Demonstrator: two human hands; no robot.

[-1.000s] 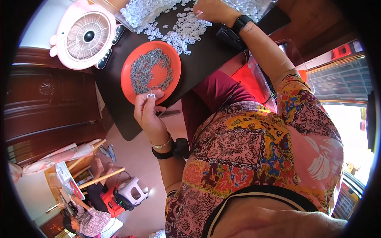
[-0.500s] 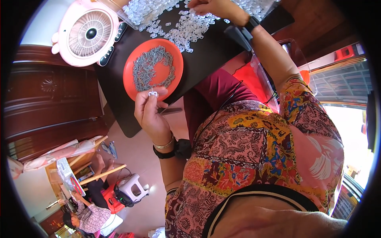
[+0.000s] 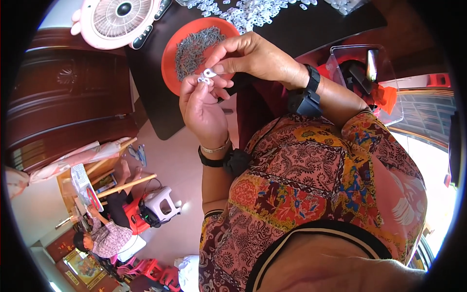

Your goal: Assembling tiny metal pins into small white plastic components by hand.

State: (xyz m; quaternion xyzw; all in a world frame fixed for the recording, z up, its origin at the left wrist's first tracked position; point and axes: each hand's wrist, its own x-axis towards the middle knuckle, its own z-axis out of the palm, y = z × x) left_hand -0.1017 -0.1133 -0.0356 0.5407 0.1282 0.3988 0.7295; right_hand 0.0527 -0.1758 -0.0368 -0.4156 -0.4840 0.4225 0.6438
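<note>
My left hand (image 3: 204, 109) is raised in front of me, palm toward me, its fingertips closed on a small white plastic piece (image 3: 201, 79). My right hand (image 3: 250, 53) comes in from the right and pinches another small white plastic ring (image 3: 210, 73) between thumb and forefinger, touching it to the piece in the left hand. Just behind both hands lies a round orange plate (image 3: 171, 63) holding a heap of small grey metal parts (image 3: 197, 44). A pile of white plastic pieces (image 3: 248, 12) is spread on the black table (image 3: 155, 97) at the top.
A pink and white round fan (image 3: 119, 19) stands at the table's top left. A clear plastic box (image 3: 365, 78) with black and orange items sits at the right. Dark wooden furniture (image 3: 63, 97) is at left. Another person (image 3: 99, 236) sits at lower left beside a white stool (image 3: 163, 204).
My right hand came back from the white pile at the top with a piece and met the left hand. The left hand lifted off the plate's edge toward me.
</note>
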